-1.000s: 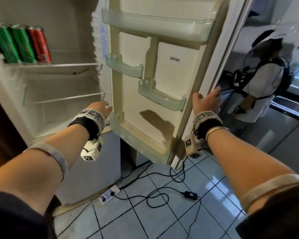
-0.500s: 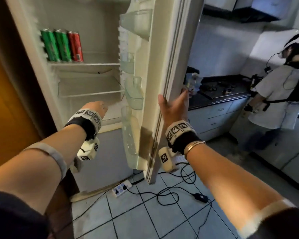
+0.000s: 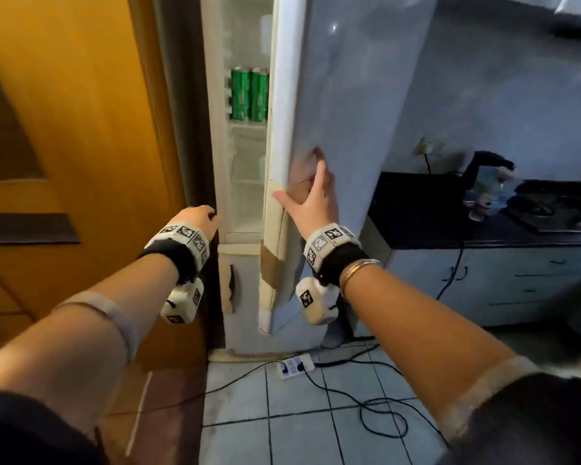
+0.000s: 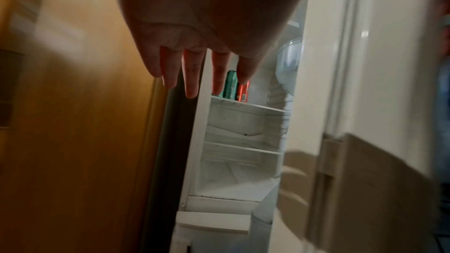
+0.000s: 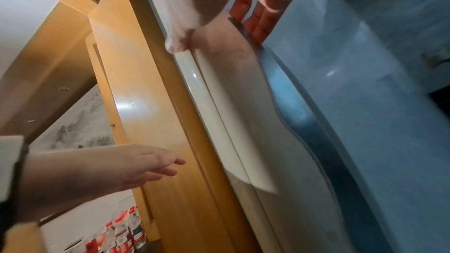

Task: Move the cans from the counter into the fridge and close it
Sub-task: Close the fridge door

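The fridge door (image 3: 349,95) stands ajar by a narrow gap. Through the gap two green cans (image 3: 250,94) stand upright on a shelf; the left wrist view shows a green can (image 4: 230,84) and a red can (image 4: 244,91) side by side there. My right hand (image 3: 311,193) lies flat on the door's outer face near its free edge, fingers (image 5: 255,22) straight and thumb (image 5: 175,45) spread over the edge. My left hand (image 3: 200,219) hovers by the fridge's left frame outside the gap, fingers (image 4: 191,76) straight, holding nothing.
A yellow wooden door (image 3: 81,129) stands close on the left of the fridge. A power strip (image 3: 296,365) and loose cables (image 3: 383,417) lie on the tiled floor below. To the right is a dark counter (image 3: 426,216) with a stove (image 3: 557,213).
The fridge door has swung from wide open to almost closed under my right hand. My left hand has drawn back out of the fridge to its left frame.
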A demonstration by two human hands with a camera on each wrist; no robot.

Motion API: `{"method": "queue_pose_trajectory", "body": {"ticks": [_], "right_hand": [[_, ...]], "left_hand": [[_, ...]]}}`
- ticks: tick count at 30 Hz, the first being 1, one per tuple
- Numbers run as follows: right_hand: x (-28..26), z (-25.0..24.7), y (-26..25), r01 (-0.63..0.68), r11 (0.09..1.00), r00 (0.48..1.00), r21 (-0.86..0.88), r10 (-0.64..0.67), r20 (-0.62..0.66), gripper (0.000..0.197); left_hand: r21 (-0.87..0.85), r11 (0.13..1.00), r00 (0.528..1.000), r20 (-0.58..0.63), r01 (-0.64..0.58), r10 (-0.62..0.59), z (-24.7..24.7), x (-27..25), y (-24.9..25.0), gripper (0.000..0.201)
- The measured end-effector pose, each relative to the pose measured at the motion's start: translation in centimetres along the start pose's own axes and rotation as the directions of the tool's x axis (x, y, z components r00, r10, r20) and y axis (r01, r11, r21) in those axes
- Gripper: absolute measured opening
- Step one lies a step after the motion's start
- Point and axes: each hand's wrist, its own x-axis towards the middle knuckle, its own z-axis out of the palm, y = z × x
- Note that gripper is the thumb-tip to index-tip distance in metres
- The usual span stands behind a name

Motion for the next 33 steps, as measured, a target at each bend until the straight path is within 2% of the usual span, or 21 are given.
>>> {"method": "queue_pose_trajectory", "body": {"ticks": [2,8,12,15,17,22,27,33], "right_hand": [[1.6,2.1,-0.8,0.09,0.992,0.996,-0.088,-0.091,-0.01,0.095],[8.4,8.0,-1.5,0.189,0.98,0.982,-0.067,-0.189,0.016,0.09],[12.7,10.3,-1.1,0.262,0.957,0.965,-0.123,-0.257,0.048,0.071],[15.7,10.1,0.6,0.358,0.871,0.93,-0.336,-0.366,0.043,0.054],[17.8,9.8,2.0,0.376,0.791,0.911,-0.483,-0.411,0.036,0.059],[23.0,9.2,3.6,0.343,0.643,0.938,-0.685,-0.281,0.205,0.068],[26.1,10.3,3.6,0.315,0.623,0.947,-0.716,-0.163,0.276,0.072],[27.5,12.3,5.3,0.317,0.585,0.948,-0.747,-0.185,0.257,0.09]], "left_hand": [[-0.001,0.999,0.999,-0.005,0.047,-0.047,-0.4,0.3,-1.4,0.044],[0.016,0.993,0.993,-0.013,0.113,-0.113,-1.6,2.4,-2.9,0.047],[-0.006,0.992,0.992,-0.023,0.127,-0.127,-2.1,4.8,-2.3,0.047],[-0.028,0.991,0.99,-0.046,0.133,-0.134,-2.4,6.8,-1.4,0.046],[-0.044,0.991,0.99,-0.056,0.129,-0.132,-2.4,8.2,-0.8,0.045],[-0.096,0.989,0.991,-0.055,0.115,-0.12,-1.9,11.8,0.7,0.046],[-0.079,0.993,0.995,-0.04,0.084,-0.088,-1.6,15.2,1.7,0.045],[-0.07,0.995,0.997,-0.045,0.065,-0.068,-0.8,19.2,2.1,0.046]]}}
